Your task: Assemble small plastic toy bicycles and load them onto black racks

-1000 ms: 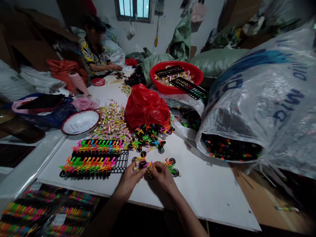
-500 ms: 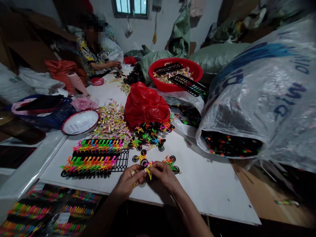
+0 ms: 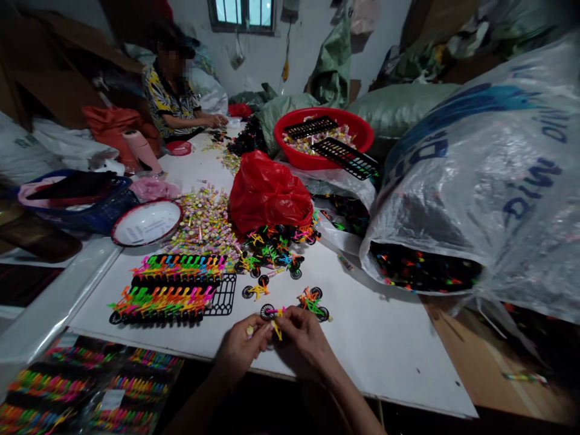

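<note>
Neon plastic toy bikes in clear printed bags (image 3: 86, 380) lie at the front left, just off the white desk (image 3: 385, 356), packed flat and overlapping. Next along, two long rows of black-wheeled neon bikes (image 3: 167, 296) sit tight against a black plastic grid rack (image 3: 225, 294), probably bunched like that to save desk space. Behind them there's a loose heap of pastel candy-striped sticks (image 3: 203, 220).

The person's left hand (image 3: 240, 347) and right hand (image 3: 306, 341) meet near the desk's front edge, and a small black-wheeled bike with a yellow frame (image 3: 274, 320) is held up between them. Fingers (image 3: 261, 329) on both hands are pressed together, pinching the yellow frame from either side – looks like a grip for fiddly work.

Just right of that stands a loose orange-and-green toy bike (image 3: 312, 304), with a bunched red plastic bag (image 3: 269, 193) further back. Far right, a huge clear plastic sack (image 3: 471, 181) gapes open – dark parts inside, mouth facing the desk.
</note>
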The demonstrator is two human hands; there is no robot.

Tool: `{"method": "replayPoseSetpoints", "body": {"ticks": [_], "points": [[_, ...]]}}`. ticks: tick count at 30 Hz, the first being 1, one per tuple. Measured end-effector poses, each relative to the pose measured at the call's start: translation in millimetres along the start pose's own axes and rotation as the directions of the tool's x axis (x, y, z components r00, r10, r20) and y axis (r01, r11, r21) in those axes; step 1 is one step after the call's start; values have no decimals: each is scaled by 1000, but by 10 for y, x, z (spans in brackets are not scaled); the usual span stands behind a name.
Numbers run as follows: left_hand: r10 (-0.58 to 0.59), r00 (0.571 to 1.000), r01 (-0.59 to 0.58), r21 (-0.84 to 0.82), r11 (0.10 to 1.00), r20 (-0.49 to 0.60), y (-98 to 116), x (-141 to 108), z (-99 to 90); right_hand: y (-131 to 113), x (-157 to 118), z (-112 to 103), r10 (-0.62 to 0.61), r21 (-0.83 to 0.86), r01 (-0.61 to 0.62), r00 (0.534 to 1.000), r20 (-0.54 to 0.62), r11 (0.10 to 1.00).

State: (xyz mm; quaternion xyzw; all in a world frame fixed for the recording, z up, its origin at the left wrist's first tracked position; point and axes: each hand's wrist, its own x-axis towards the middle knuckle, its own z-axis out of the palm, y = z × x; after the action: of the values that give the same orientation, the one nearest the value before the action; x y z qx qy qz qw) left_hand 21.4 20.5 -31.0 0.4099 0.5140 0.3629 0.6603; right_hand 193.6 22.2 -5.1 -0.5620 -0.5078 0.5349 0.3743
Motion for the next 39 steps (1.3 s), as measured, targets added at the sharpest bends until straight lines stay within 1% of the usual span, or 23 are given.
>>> {"method": "replayPoseSetpoints", "body": {"ticks": [2,3,5,6,7,9,11,13,14,18,20,22,23,25,27,28,29,30,31,33,34,36,39], "points": [[-81,996,81,12,997,35,47,8,-103,-140,0,-347,-56,-259,36,996,-70,965],[-120,992,119,24,993,27,71,11,-159,-215,31,-500,-106,-434,29,982,-156,901],[-163,986,164,56,985,-31,102,15,-238,-341,164,-651,-251,-734,-50,922,-295,678],[-156,986,160,66,985,-64,102,14,-250,-381,262,-622,-314,-823,-73,903,-295,564],[-133,987,139,63,988,-86,94,12,-243,-402,370,-523,-353,-882,-53,904,-242,469],[-63,994,66,23,998,-94,58,3,-198,-389,579,-183,-359,-925,120,933,-20,361],[2,996,-6,-48,999,-86,21,-4,-164,-314,720,191,-367,-909,281,917,159,309],[35,990,-49,-99,994,-135,5,0,-187,-197,759,433,-376,-892,349,897,231,286],[41,982,-62,-104,993,-187,7,8,-219,-133,745,483,-377,-889,358,895,240,285],[48,922,-81,-70,994,-383,57,90,-335,32,577,350,-366,-874,359,901,233,327],[52,902,-99,-88,991,-428,92,139,-336,15,470,226,-351,-850,356,910,221,388],[40,903,-99,-118,988,-427,128,166,-314,-60,370,129,-343,-790,407,901,265,458],[7,924,-66,-141,988,-381,142,168,-303,-112,329,93,-348,-744,450,886,306,494],[-127,978,86,-234,968,-168,161,153,-290,-222,282,41,-371,-633,535,844,387,559],[-250,964,266,-361,894,92,170,127,-280,-313,288,14,-391,-518,582,810,438,627],[-273,946,323,-430,843,175,176,117,-272,-341,309,12,-393,-456,586,801,452,670],[-276,938,345,-501,793,209,185,111,-260,-352,335,17,-389,-387,572,800,456,723],[-271,940,340,-567,750,206,200,109,-243,-344,361,31,-383,-314,534,817,431,785],[-264,947,320,-624,713,184,222,111,-218,-317,382,55,-369,-235,469,854,366,852],[-251,961,254,-723,642,115,275,120,-142,-215,386,134,-292,-61,307,939,182,950],[-250,965,216,-765,607,75,300,124,-87,-151,364,191,-243,23,242,964,105,970],[-267,964,148,-816,558,-8,327,123,54,-24,281,334,-188,137,183,982,22,973],[-306,950,123,-827,549,-62,284,95,284,84,148,556,-179,146,197,976,-127,969]]}}
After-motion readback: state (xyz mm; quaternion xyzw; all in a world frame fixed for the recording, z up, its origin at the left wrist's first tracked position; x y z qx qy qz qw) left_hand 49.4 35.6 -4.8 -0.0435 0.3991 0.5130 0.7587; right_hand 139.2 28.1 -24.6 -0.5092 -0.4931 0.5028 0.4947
